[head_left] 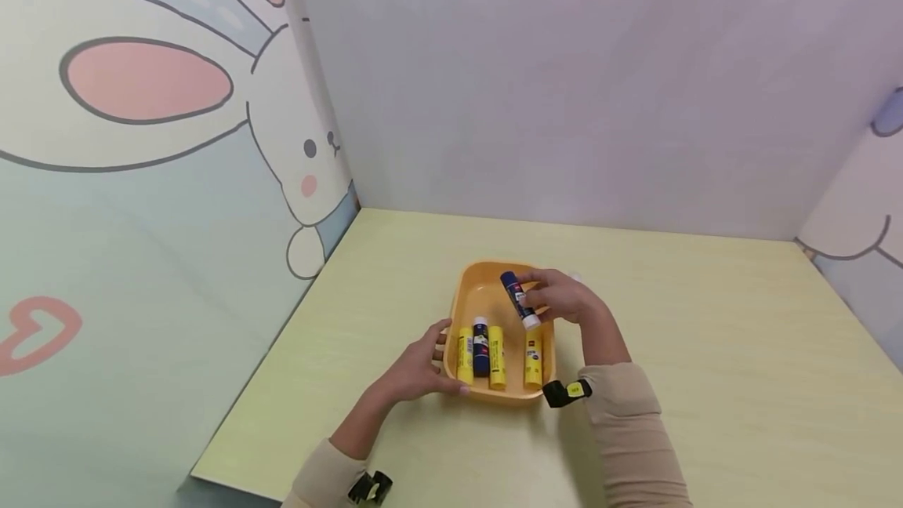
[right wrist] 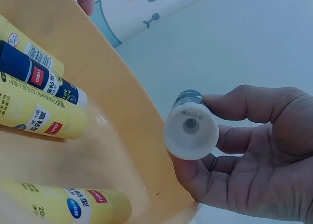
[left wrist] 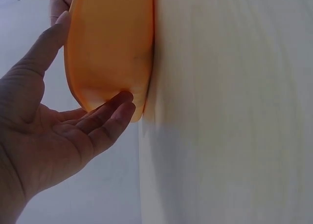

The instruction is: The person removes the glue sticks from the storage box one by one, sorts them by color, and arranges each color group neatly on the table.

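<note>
My right hand (head_left: 560, 296) pinches a dark blue glue stick (head_left: 515, 291) above the orange plastic basket (head_left: 483, 295). The stick tilts, its white end (right wrist: 198, 148) facing the right wrist camera. My left hand (head_left: 415, 373) holds the basket's near left corner, thumb at the rim and bent fingers against the outer wall (left wrist: 110, 43). Inside the basket, a second blue glue stick (head_left: 481, 355) lies between two yellow glue sticks, one on the left (head_left: 466, 357) and one on the right (head_left: 497, 359). Apart from them, another yellow glue stick (head_left: 532, 364) lies along the right side.
The basket stands on a pale yellow table (head_left: 705, 367). A plain wall (head_left: 564, 85) rises behind it, and a wall with a painted rabbit (head_left: 282, 155) is at the left. Behind the right hand a small whitish thing (head_left: 575, 277) barely shows; its kind is unclear.
</note>
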`<state>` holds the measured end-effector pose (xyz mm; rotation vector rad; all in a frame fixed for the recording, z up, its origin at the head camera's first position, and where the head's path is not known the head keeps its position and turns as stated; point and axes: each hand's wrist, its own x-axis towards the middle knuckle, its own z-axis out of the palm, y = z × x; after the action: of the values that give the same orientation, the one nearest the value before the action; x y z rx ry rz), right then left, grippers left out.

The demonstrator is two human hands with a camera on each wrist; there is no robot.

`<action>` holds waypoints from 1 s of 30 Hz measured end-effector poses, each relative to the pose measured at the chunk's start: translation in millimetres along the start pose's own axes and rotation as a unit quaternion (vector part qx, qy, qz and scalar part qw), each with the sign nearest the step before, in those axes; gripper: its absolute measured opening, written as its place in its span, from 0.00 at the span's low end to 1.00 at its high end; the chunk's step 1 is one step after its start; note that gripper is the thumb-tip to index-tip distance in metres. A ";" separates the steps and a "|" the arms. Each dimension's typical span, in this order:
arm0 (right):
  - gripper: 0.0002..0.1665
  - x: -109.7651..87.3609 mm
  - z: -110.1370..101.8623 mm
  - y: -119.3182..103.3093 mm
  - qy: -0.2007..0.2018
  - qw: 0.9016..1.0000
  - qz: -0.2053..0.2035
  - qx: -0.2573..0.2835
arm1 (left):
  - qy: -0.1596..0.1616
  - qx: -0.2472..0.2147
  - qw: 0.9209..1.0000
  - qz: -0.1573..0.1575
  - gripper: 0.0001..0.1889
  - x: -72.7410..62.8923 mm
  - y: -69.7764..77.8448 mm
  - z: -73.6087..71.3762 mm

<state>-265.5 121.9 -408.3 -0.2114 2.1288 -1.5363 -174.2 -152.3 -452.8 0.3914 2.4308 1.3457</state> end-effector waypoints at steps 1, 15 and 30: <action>0.32 -1.5 -0.8 -0.2 0.002 1.000 0.001 -0.003 | -0.001 0.000 1.000 0.000 0.56 0.0 -0.2 0.0; 0.32 -16.2 -13.0 2.9 0.013 1.000 0.006 0.007 | -0.003 -0.007 1.000 -0.002 0.56 -4.2 1.0 -3.5; 0.32 -24.0 -29.8 20.1 0.029 0.999 0.010 0.015 | -0.004 -0.009 1.000 0.000 0.55 -4.1 1.0 -7.0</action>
<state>-255.9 163.9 -412.6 -0.1370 2.1446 -1.5801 -173.3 -158.7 -447.8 0.3923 2.4103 1.3617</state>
